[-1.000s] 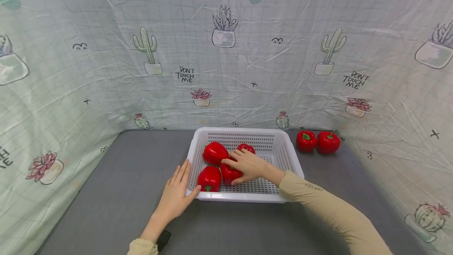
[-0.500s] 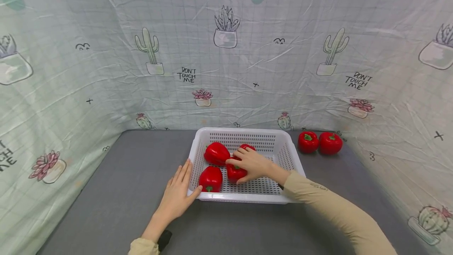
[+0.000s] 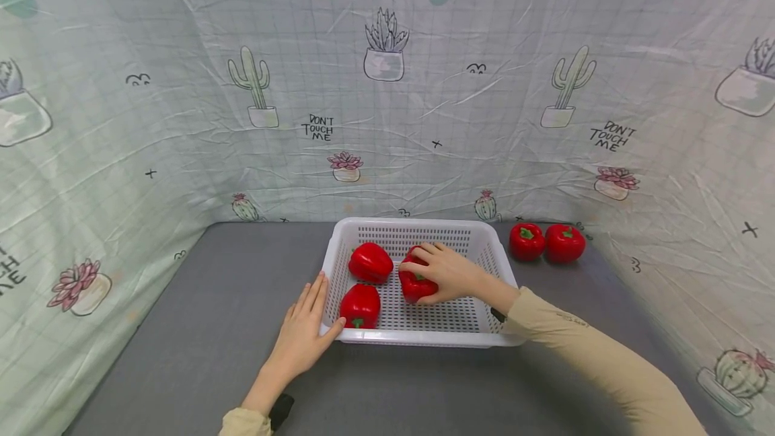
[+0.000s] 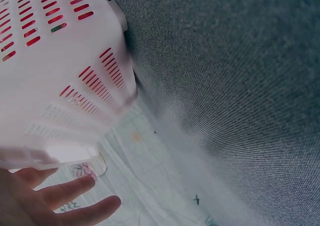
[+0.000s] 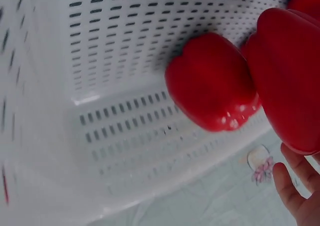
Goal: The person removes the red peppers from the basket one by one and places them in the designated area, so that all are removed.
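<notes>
A white perforated plastic basket stands on the grey table with red bell peppers in it. My right hand grips one red bell pepper inside the basket, its green stem partly showing between the fingers in the head view. A further bell pepper sits just behind the held one; the hand and held pepper mostly hide it in the head view. Along the basket's left side rest a rear bell pepper and a front bell pepper. My left hand rests on the basket's front left corner, fingers straight.
Two more red peppers stand side by side on the table, right of the basket near the back. A cloth curtain printed with cacti hangs behind and along both sides of the grey table.
My right hand has moved right and slightly back with the bell pepper, away from the two peppers at the left. The left hand has stayed at the basket corner.
</notes>
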The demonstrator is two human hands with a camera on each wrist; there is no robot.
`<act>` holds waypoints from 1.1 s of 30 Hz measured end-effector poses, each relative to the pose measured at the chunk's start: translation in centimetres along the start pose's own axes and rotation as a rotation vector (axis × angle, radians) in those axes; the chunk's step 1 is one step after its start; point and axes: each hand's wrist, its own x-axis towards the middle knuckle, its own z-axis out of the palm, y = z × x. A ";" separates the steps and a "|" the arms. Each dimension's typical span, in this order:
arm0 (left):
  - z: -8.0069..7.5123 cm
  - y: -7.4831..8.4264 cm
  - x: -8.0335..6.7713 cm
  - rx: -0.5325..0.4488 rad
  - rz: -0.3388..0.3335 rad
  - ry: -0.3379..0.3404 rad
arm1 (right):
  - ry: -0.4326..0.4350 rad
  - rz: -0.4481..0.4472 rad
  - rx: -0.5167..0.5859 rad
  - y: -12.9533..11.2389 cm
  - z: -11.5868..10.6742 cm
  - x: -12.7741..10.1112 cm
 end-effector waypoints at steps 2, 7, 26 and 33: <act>0.0 0.0 0.0 -0.004 0.002 0.003 | 0.009 0.011 0.010 0.2 -0.6 -0.4; 0.1 0.0 0.0 -0.005 0.003 0.008 | 0.053 0.038 0.020 0.9 -2.5 -1.7; 0.0 0.0 0.1 -0.006 0.003 0.010 | 0.221 0.147 -0.057 3.9 -5.1 -7.8; 0.1 0.0 0.0 -0.005 -0.003 0.005 | 0.267 0.249 -0.032 5.5 -5.5 -10.5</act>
